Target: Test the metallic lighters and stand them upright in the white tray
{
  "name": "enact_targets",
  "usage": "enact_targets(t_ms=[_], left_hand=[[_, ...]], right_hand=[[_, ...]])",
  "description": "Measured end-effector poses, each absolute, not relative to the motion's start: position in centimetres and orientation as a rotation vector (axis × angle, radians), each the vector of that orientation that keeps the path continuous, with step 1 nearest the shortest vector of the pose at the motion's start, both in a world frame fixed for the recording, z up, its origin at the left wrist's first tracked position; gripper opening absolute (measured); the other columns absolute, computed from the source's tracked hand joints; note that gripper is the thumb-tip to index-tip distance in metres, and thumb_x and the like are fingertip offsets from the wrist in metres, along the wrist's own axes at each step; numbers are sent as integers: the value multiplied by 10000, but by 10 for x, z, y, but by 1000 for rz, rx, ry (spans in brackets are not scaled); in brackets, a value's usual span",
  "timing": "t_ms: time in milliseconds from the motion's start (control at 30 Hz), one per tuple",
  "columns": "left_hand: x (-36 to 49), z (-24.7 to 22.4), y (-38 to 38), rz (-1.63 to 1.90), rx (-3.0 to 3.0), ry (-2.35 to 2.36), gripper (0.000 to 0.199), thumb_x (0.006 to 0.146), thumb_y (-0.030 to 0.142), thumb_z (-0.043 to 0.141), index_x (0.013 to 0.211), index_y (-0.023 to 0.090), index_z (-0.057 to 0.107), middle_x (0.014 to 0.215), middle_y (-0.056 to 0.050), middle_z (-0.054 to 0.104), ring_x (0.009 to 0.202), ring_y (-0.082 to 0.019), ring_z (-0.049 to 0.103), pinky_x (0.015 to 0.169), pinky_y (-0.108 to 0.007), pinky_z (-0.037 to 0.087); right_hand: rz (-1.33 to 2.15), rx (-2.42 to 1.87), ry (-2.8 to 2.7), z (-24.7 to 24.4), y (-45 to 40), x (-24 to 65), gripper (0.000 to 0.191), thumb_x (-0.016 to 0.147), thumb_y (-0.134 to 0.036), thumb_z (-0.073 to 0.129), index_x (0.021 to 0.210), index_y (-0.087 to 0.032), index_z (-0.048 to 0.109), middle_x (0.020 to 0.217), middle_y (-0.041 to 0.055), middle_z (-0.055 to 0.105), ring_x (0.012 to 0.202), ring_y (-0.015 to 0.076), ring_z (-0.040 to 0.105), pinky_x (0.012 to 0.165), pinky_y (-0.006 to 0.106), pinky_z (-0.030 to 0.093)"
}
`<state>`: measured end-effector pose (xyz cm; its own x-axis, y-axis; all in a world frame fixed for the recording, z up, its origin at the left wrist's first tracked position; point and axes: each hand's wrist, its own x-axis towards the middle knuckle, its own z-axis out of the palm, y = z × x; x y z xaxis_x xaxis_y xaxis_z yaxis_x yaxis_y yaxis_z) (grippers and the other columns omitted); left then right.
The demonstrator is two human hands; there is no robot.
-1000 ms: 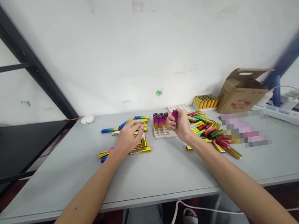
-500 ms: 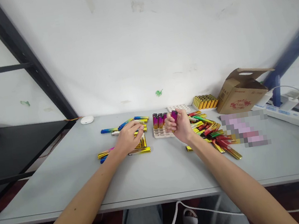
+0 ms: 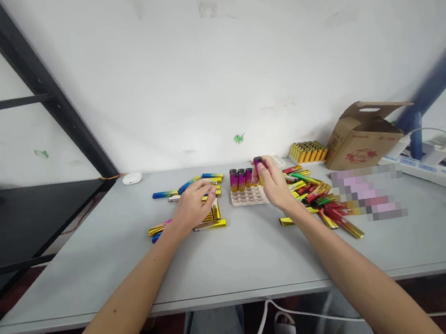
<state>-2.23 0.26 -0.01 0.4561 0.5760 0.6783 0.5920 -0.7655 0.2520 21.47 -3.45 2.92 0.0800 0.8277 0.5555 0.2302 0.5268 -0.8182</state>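
We reach both forearms in over the grey table (image 3: 257,257). Our left hand (image 3: 192,208) lies low, back upward, fingers loosely bent and thumb pointing inward, above the left group of shiny tubes (image 3: 210,225); its palm is hidden, so we cannot tell whether it grasps anything. Our right hand (image 3: 274,181) is raised at the right end of the white tray (image 3: 249,201), gripping a purple tube (image 3: 259,165) between thumb and fingers. The tube is roughly upright, dark end up, beside the standing tubes (image 3: 241,179) in the tray; we cannot see whether its lower end touches a hole.

Our right hand covers the tray's right end and part of a second tray (image 3: 279,162) behind. Just right of it lies a jumbled pile of tubes (image 3: 324,202). Farther back, a block of yellow tubes (image 3: 308,152) stands beside an open cardboard box (image 3: 364,140), with a power strip (image 3: 427,173) to the right.
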Motion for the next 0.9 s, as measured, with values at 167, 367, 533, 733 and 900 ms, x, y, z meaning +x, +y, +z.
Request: enact_targets(t_ms=[167,367,533,733,900], left_hand=[[-24,3,3,-1239,-2662,-1071,326,983,335,393,893,207,679,990,-64,676,914,-191,632,857,-335,507],[-31,7,6,-1232,-2652,-1160,332,987,336,388,900,205,680,956,-54,677,885,-189,630,806,-324,502],[-40,6,12,-1210,-2623,-1263,342,990,368,383,942,207,681,964,-55,681,895,-199,632,798,-329,499],[-44,6,16,-1173,-2605,-1309,352,992,397,386,917,213,677,938,-47,682,867,-200,631,771,-322,489],[-44,8,16,-1147,-2617,-1322,363,991,403,381,903,215,680,953,-49,683,886,-202,627,788,-319,481]], right_hand=[[116,-1089,-1728,29,-31,221,247,955,-371,420,969,-212,608,990,93,598,982,247,542,888,385,414],[15,-1183,-1814,26,-28,226,219,921,-292,454,1019,-208,632,951,92,651,947,260,571,870,400,433],[11,-1240,-1852,23,-28,227,259,850,-224,514,1083,-218,628,903,62,681,894,255,601,842,393,444],[2,-1306,-1903,20,-26,230,246,864,-243,504,1077,-213,623,899,65,703,888,261,612,811,391,445],[-17,-1325,-1939,19,-25,232,247,833,-214,536,1061,-199,631,906,69,712,885,264,620,796,395,458]])
